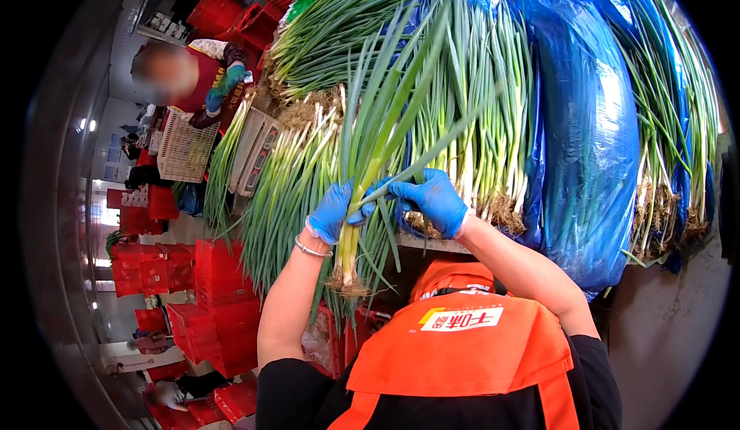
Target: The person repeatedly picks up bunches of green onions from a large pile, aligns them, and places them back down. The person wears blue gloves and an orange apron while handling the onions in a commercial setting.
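Note:
A small bunch of green onions (348, 245) stands upright before me, roots downward and green leaves fanning out above. My left hand (330, 213), in a blue glove, is wrapped around its lower stalks. A long green leaf (430, 163) slants off to the right from this bunch. My right hand (433, 201), gloved in blue too, pinches that leaf close to the stalks. Behind my hands lies a thick row of green onions (462, 141) with pale stems and brown roots. More green onions (289, 181) lie at the left, their leaves hanging over the table edge.
Blue plastic wrap (584, 129) encloses a large bundle on the right. A scale (254, 152) sits at the left, near a co-worker (193, 80) wearing green and blue gloves. The co-worker is beside a cream plastic crate (188, 143). Red crates (222, 314) are stacked farther left.

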Demonstrator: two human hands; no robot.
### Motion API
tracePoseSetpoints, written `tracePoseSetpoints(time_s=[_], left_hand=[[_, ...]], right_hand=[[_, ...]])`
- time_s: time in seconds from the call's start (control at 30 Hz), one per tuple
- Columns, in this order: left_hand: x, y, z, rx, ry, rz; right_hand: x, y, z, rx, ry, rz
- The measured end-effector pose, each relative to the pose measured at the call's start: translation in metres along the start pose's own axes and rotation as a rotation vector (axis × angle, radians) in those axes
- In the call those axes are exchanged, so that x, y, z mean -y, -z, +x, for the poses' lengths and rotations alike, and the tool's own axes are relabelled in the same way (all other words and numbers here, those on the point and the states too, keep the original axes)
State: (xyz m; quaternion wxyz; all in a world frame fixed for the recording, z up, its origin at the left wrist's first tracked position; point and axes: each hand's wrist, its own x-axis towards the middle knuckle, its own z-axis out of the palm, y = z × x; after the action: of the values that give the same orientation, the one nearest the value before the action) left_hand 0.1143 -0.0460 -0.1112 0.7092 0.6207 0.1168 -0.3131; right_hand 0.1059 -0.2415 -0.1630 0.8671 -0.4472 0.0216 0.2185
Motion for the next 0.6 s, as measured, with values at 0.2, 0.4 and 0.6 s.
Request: tracePoseSetpoints(time_s=[0.2, 0.4, 0.6], left_hand=[[0.004, 0.014, 0.027, -0.145, -0.029, 0.088], [0.01, 0.036, 0.038, -0.292, -0.048, 0.212], [0.015, 0.044, 0.012, -0.286, -0.065, 0.203]], right_hand=[[-0.006, -0.015, -0.02, -0.097, 0.224, -0.25], [0.065, 0.021, -0.045, -0.228, 0.129, -0.384], [0.128, 0.142, -0.2, -0.819, 0.166, -0.623]])
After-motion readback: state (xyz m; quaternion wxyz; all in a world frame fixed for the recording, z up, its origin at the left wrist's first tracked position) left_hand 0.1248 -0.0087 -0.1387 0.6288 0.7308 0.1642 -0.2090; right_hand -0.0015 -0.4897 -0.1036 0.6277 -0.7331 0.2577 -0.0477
